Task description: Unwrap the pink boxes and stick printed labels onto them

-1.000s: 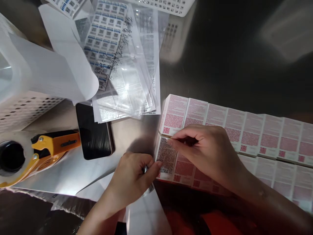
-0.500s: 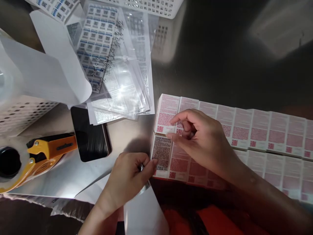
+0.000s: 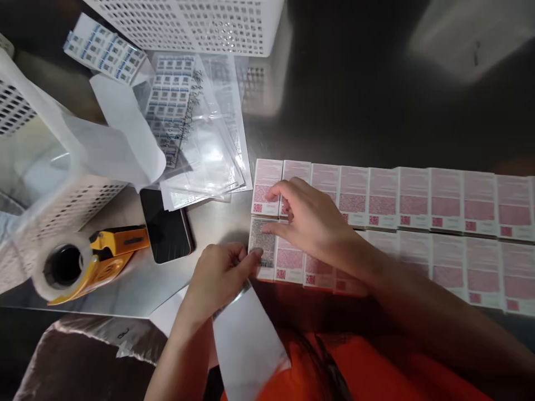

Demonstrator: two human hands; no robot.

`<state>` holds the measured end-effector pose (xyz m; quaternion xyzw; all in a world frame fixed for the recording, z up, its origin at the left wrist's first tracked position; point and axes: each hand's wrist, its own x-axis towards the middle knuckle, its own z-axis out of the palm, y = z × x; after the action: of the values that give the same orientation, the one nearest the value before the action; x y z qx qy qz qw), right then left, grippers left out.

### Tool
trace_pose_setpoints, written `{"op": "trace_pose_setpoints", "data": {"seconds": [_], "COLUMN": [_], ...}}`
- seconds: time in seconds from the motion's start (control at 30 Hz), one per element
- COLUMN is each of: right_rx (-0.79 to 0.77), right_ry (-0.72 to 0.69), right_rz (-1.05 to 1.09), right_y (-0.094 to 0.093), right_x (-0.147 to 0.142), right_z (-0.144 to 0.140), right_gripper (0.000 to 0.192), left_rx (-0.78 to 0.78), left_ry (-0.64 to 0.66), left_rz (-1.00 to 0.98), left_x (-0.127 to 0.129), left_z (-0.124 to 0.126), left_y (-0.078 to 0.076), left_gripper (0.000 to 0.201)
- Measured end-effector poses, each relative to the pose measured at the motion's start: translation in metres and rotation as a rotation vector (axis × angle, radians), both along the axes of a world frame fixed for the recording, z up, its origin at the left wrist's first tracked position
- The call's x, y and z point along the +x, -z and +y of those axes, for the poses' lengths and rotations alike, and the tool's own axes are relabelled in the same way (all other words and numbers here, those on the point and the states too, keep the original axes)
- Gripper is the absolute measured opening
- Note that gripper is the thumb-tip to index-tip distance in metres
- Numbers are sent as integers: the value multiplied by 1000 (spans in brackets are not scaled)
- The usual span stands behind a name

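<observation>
The left hand [image 3: 219, 273] pinches the top edge of a white strip of backing paper [image 3: 246, 340], thumb and fingers closed together on it, right beside the nearest carton. The strip is long, glossy and blank, and it hangs down from the hand over the table edge toward the person's orange clothing.

The right hand [image 3: 311, 223] rests palm down, fingers loosely spread and gripping nothing, its fingertips on the leftmost boxes of two rows of small pink-printed cartons [image 3: 413, 223]. The cartons lie flat, edge to edge, on the steel table [image 3: 355, 100], each showing dense pink text and a small square code. The front-left carton [image 3: 262, 245] carries a grey, dark-printed label instead of pink.

To the left lie a black phone [image 3: 167, 228], an orange tape dispenser [image 3: 92, 262], clear sleeves of label sheets [image 3: 188, 128] and white perforated baskets [image 3: 200, 22].
</observation>
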<state>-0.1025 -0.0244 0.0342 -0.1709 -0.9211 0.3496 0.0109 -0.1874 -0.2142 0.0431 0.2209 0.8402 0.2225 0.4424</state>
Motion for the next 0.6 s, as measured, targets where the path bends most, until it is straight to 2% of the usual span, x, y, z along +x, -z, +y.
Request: {"op": "trace_pose_setpoints", "data": {"seconds": [0.17,0.3,0.37,0.47,0.53,0.6], "right_rx": [-16,-12,-63,-285,-475,-605], "right_ry": [-1,6,5,-56,-152,-230], "right_rz": [39,61,103,194,194,192], "right_y": [0,3,-2,-22,-36,-43], "right_x": [0,0,4,20,36,50], "right_z": [-2,0,-1,-10,-23,-37], "right_gripper": [44,44,41,36,44,52], "left_rx": [-83,-122,-76,59,144,220], "left_ry": [90,56,-29,-281,-439,-531], "left_rz": [125,162,223,470,661,749], "left_x": [0,3,5,12,20,28], "left_z": [2,-8,-15,-24,-26,-26], "left_y": [-8,-18,-26,-41,-50,-56], "left_gripper": [53,53,54,55,52,49]}}
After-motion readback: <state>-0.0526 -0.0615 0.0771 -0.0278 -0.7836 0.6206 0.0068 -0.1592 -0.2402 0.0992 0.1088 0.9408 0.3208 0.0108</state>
